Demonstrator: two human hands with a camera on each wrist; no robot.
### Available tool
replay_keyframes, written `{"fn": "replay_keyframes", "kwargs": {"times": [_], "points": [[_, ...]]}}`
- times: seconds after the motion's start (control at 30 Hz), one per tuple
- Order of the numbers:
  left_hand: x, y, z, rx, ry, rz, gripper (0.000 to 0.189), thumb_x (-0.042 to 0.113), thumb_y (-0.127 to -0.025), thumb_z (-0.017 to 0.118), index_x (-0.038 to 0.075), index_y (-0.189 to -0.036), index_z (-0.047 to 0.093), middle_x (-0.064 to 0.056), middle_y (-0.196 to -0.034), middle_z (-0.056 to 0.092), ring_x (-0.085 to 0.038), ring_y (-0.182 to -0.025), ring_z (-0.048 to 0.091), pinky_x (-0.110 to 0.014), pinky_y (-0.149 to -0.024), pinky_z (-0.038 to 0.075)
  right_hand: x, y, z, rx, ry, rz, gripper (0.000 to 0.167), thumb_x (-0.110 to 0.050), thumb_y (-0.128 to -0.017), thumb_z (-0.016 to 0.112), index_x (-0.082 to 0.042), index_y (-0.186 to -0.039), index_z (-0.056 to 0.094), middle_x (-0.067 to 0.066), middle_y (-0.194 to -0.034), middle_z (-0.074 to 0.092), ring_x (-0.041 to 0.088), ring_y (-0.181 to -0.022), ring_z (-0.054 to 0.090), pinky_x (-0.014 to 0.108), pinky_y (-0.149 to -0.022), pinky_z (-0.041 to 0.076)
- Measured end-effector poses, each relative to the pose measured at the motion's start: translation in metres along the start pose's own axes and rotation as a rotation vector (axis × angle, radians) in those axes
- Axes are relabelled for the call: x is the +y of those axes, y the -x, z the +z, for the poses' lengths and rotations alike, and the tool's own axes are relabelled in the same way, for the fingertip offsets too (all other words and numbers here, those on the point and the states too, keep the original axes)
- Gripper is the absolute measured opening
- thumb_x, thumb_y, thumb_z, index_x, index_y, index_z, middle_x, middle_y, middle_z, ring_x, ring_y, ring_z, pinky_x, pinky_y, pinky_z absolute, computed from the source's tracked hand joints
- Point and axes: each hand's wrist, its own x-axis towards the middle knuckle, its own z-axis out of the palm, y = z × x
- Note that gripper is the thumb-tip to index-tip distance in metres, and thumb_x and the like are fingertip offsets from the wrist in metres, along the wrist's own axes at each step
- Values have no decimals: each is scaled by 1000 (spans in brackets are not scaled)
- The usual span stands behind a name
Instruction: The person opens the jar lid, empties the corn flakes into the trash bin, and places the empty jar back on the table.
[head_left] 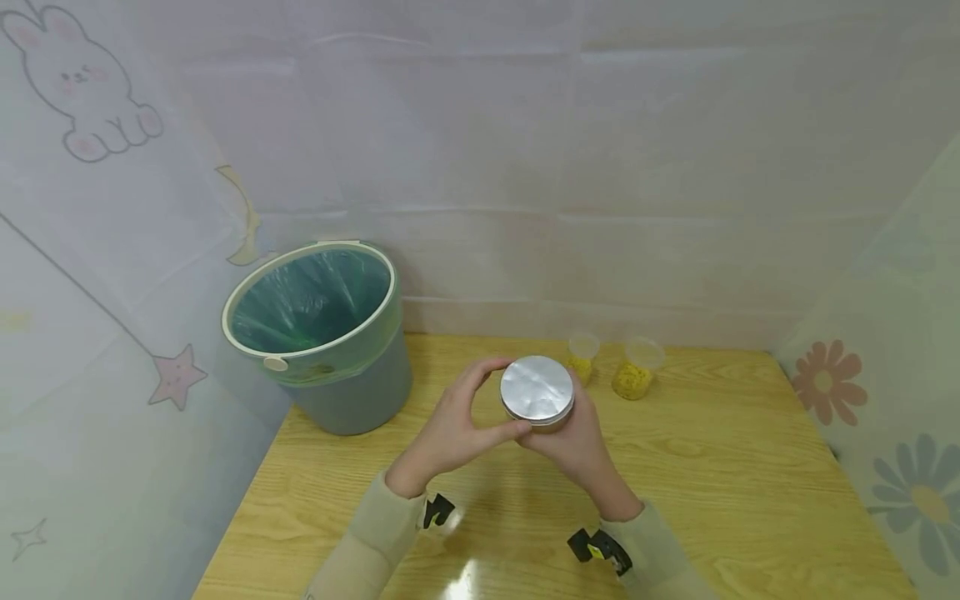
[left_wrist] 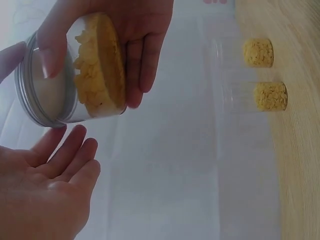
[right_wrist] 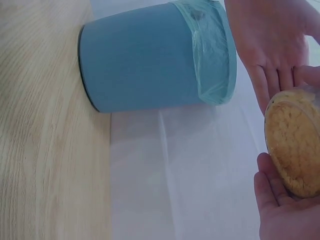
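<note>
A clear jar (left_wrist: 97, 67) with a silver lid (head_left: 537, 388) is held up above the table between both hands. Yellow flaky pieces fill its lower part, seen through the wall in the left wrist view and through the base in the right wrist view. My right hand (head_left: 576, 442) grips the jar's body, the thumb laid across its side. My left hand (head_left: 450, 425) spans the lid's rim, thumb on the near side and index finger on the far side. Its other fingers extend loosely below the lid in the left wrist view.
Two small clear containers of yellow bits, a left one (head_left: 581, 367) and a right one (head_left: 632, 381), stand at the table's back. A blue-grey bin (head_left: 352, 400) with a green liner stands at the back left. A pale printed sheet (head_left: 480, 167) hangs behind the wooden table (head_left: 712, 500).
</note>
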Motion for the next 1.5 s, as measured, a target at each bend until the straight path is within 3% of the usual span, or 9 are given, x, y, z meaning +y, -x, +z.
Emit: {"fn": "replay_keyframes", "kwargs": {"times": [0.23, 0.53, 0.73, 0.83, 1.0, 1.17, 1.3, 1.4, 1.5], "points": [[-9, -1, 4, -10, 100, -30, 81, 21, -73, 94, 18, -139, 48, 4, -136, 57, -17, -132, 50, -44, -115, 32, -1, 2, 5, -93, -46, -44, 83, 2, -68, 90, -4, -139, 47, 14, -130, 58, 30, -116, 57, 41, -96, 50], [-5, -1, 8, -16, 109, -101, 83, 31, -71, 96, 25, -137, 47, 7, -129, 60, -14, -116, 58, -41, -97, 49, -5, 5, 7, -200, -72, 11, 94, -3, -71, 93, -11, -148, 39, 10, -138, 52, 29, -122, 53, 41, -97, 51], [-2, 1, 7, 8, 107, -144, 82, 32, -71, 95, 26, -139, 49, 6, -127, 62, -15, -112, 60, -43, -91, 51, -6, 5, 5, -261, -119, -74, 85, 3, -81, 79, -11, -152, 34, 11, -137, 49, 29, -119, 53, 39, -97, 50], [-2, 2, 6, 21, 81, -155, 87, 34, -71, 95, 28, -144, 48, 7, -130, 60, -14, -115, 59, -44, -94, 50, -7, 4, 5, -260, -110, -117, 82, -1, -86, 77, -10, -153, 32, 11, -139, 48, 28, -121, 51, 37, -100, 47], [-7, 4, 4, -8, 41, -123, 105, 30, -69, 97, 30, -155, 36, 9, -142, 53, -13, -129, 50, -47, -107, 41, -7, 4, 3, -231, -107, -123, 85, -19, -91, 80, -6, -156, 26, 16, -145, 43, 27, -133, 44, 32, -112, 36], [-15, 7, 1, -78, 13, -74, 104, 37, -68, 97, 32, -154, 38, 14, -146, 49, -10, -136, 44, -46, -112, 35, -10, 3, 0, -208, -105, -73, 86, -1, -90, 76, -12, -157, 24, 12, -146, 43, 29, -135, 42, 31, -112, 35], [-18, 7, 2, -83, -6, -50, 102, 39, -69, 96, 32, -153, 38, 15, -146, 48, -10, -136, 43, -45, -112, 35, -11, 2, -1, -216, -105, -57, 86, 2, -90, 72, -15, -158, 23, 11, -146, 42, 29, -136, 40, 30, -113, 32], [-20, 6, 5, -57, -20, -40, 96, 36, -73, 94, 30, -152, 40, 14, -144, 50, -10, -136, 44, -43, -112, 35, -11, 2, -1, -223, -113, -56, 82, 1, -92, 70, -13, -158, 22, 12, -148, 40, 29, -140, 34, 35, -116, 27], [-20, 6, 8, -22, -31, -34, 89, 34, -77, 92, 24, -151, 42, 10, -143, 51, -12, -135, 46, -45, -112, 36, -11, 3, -1, -224, -101, -47, 81, -4, -93, 70, -12, -158, 22, 14, -151, 38, 30, -144, 29, 49, -117, 21]]}}
